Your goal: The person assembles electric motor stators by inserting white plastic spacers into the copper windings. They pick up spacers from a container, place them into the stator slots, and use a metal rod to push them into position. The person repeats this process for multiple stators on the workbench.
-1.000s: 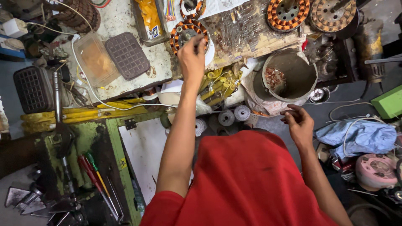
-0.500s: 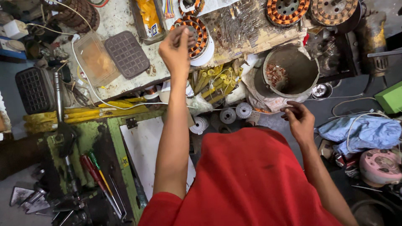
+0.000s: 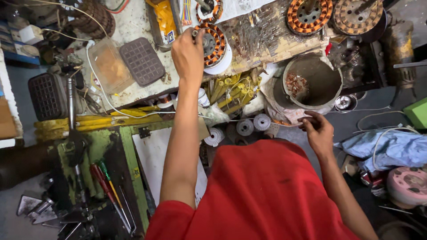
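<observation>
Reaching: left hand grips the stator rim on the surface; right hand pinches wire. Likely winding; next needs wire tension.

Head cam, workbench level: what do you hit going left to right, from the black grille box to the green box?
Black grille box → clear plastic container → dark waffle-pattern pad → left hand on the copper-wound stator → metal pot, with the right hand just below it → green box.

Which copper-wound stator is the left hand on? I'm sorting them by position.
The stator seated on a white base, directly under the left hand; the other wound stators sit apart, untouched.
</observation>
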